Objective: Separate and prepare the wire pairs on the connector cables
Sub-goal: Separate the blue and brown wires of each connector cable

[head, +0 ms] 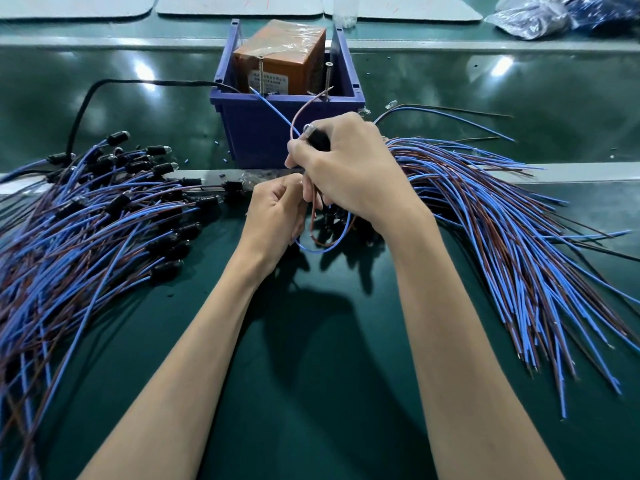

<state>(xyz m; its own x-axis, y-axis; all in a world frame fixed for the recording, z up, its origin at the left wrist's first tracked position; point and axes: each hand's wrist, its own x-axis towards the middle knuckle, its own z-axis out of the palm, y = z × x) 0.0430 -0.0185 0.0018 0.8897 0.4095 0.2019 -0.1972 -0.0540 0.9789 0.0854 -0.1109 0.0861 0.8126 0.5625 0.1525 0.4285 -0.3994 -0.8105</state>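
Observation:
My right hand (pixel 349 168) grips a black connector (pixel 317 138) with a clear tip, held above the green mat. Its blue wire (pixel 273 110) and brown wire (pixel 304 105) arch up toward the blue bin, then loop down below my hands. My left hand (pixel 277 213) sits just under the right one with curled fingers pinching the brown wire near its lower run. A pile of connector cables (pixel 104 209) with black connectors lies to the left. Another fan of blue and brown cables (pixel 502 230) spreads to the right, its connectors hidden behind my right hand.
A blue plastic bin (pixel 287 133) holding an orange box (pixel 280 57) with two upright screws stands right behind my hands. A black cord (pixel 86 102) runs from the bin to the left. Grey pads and a plastic bag (pixel 554 15) lie at the far edge.

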